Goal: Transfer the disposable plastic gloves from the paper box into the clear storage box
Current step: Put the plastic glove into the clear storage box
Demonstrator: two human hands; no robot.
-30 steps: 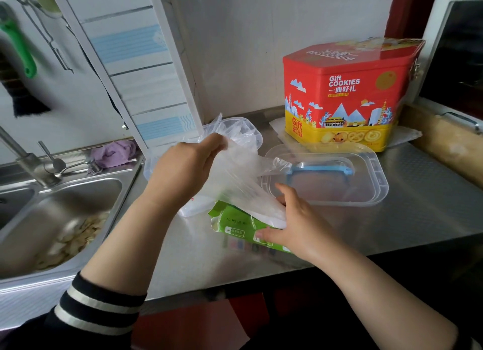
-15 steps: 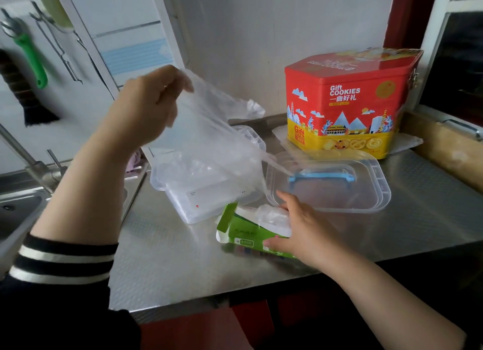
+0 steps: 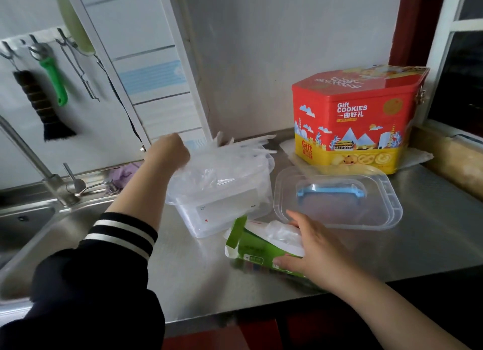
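Nearest, the right hand (image 3: 311,255) lies over the right end of the one green and white paper box (image 3: 251,253), thumb on its front face and fingers spread across the top; that end of the box is hidden under the palm. The box lies on its side on the stainless steel bench (image 3: 431,234), its end flap open at the left, and a crumpled wad of thin clear plastic gloves (image 3: 281,236) shows through the top opening. How many remain inside cannot be counted.

Just behind the paper box stands one clear plastic storage box (image 3: 222,213), open, with a small white label on its front wall. The left hand (image 3: 167,152), in a dark sleeve with two white stripes at the cuff, is over its far left rim, fingers curled round a sheaf of clear gloves (image 3: 224,161) that drapes across the box's mouth. The sheets blur into each other and into the clear wall, so their number is unreadable.

Right of the storage box lies one clear lid with a blue handle (image 3: 337,196), upside down, touching the right hand's fingertips or nearly so.

Farther back stands one red and yellow cookie tin (image 3: 358,119) against the wall. At far left, a sink (image 3: 23,226) is cut off by the frame edge, with a tap (image 3: 34,161) beside it and a green-handled tool (image 3: 53,75) hung above.
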